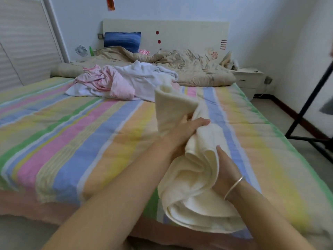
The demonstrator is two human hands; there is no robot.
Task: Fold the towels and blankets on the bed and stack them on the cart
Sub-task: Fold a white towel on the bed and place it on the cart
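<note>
Head view: cream towel (196, 186) was held bunched above the striped bed (81, 134), left hand (191, 129) grip clamped round its upper part, right hand (226, 170) grip clasped its lower side, pink and white towels (119, 82) lay heaped farther back.

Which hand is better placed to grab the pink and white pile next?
Probably the left hand: it is stretched further forward on the towel, toward the pile lying ahead and left. The right hand holds the towel nearer the body.
</note>
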